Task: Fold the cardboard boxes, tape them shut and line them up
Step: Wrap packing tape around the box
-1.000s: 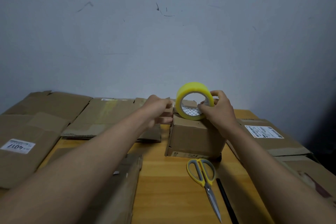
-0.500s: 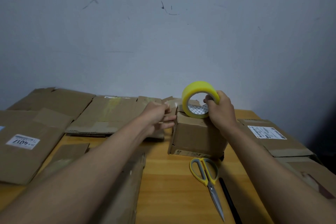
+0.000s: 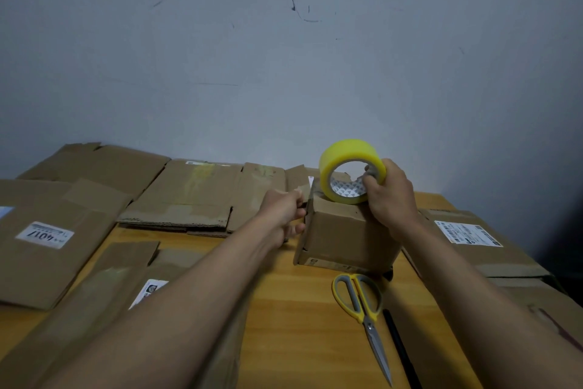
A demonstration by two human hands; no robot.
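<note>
A small folded cardboard box (image 3: pixel 347 237) stands on the wooden table (image 3: pixel 299 319) in the middle. My right hand (image 3: pixel 389 196) grips a yellow tape roll (image 3: pixel 342 164), fingers through its core, holding it on the box's top. My left hand (image 3: pixel 284 215) is against the box's left side near the top edge, its fingers curled there as if pinching the tape end; the tape strip itself is too thin to make out.
Flattened cardboard boxes lie at the left (image 3: pixel 47 243), back (image 3: pixel 195 193), near left (image 3: pixel 104 309) and right (image 3: pixel 467 240). Yellow-handled scissors (image 3: pixel 362 309) and a black pen (image 3: pixel 400 350) lie in front of the box.
My left hand slid from the box's top down onto its left side. My right hand lifted and tilted the tape roll slightly to the right.
</note>
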